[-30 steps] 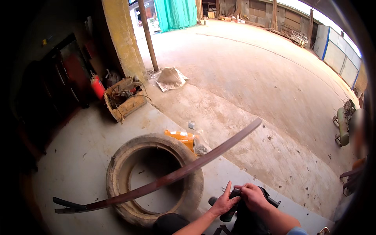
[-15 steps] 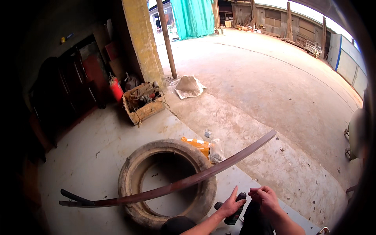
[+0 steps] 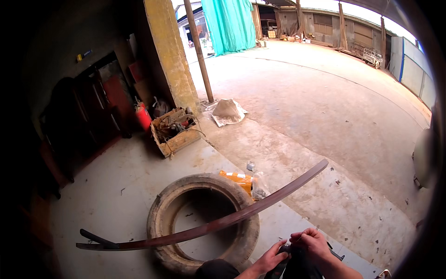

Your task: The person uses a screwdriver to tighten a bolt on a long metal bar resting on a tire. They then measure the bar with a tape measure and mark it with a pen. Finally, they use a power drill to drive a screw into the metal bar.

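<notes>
My left hand (image 3: 269, 259) is closed around a black power drill (image 3: 278, 269), low in the view and mostly hidden by my hand and dark trouser leg. Beside it, my right hand (image 3: 312, 242) has thumb and fingers pinched together; whatever is between them is too small to make out. Behind the right wrist a thin dark piece (image 3: 335, 253) sticks out. A long red-brown bar (image 3: 218, 223) lies across an old tire (image 3: 160, 211), left of my hands. At its left end a black strip (image 3: 98, 238) angles off.
An orange-wrapped package (image 3: 238, 178) and a clear plastic bag (image 3: 260, 186) sit past the tire. A wooden crate of tools (image 3: 179, 139), a red fire extinguisher (image 3: 143, 116) and a yellow pillar (image 3: 172, 56) stand farther back. A pale sack (image 3: 227, 113) lies by a pole (image 3: 199, 51).
My left hand and the drill have moved down, the drill now mostly hidden. My right hand has shifted slightly left and down, closer to the left. The surroundings sit lower in view.
</notes>
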Demonstrator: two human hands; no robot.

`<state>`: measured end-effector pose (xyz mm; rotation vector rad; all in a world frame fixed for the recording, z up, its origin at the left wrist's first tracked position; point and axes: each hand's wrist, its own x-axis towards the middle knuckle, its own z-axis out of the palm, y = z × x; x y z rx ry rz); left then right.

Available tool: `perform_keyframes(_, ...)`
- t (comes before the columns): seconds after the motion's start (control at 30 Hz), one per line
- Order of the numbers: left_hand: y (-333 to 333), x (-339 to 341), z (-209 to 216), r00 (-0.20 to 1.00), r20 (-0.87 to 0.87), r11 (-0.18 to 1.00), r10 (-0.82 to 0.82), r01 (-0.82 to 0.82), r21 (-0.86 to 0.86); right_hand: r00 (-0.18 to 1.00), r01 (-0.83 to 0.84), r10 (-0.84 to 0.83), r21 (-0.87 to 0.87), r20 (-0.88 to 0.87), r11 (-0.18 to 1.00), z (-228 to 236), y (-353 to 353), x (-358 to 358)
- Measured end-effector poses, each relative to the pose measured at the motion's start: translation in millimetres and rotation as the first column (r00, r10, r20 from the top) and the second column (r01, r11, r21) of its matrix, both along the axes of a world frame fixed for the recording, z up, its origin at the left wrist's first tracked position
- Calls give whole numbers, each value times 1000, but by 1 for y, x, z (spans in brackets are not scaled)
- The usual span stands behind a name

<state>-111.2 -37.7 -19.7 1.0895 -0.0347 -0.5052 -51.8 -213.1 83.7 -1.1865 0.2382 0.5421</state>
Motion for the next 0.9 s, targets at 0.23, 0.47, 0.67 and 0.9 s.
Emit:
perform_keyframes(0.23,15,-96,-29,931,-163,939,328,-340,-52,945,-323,325,73,-22,944,-32,29,-34)
perform_keyframes(0.47,48,-90,9,884,112,888,455,-459,14,908,-414,420,180,8,892,-12,55,-25)
perform_keyframes(0.67,40,-110,-5,942,-4,938,336,-335,-83,881,-471,460,121,112,874,1,50,-31)
perform_keyframes(0.9,23,-107,76,945,-259,967,199,-232,-104,871,-488,488,-24,47,873,0,33,-33)
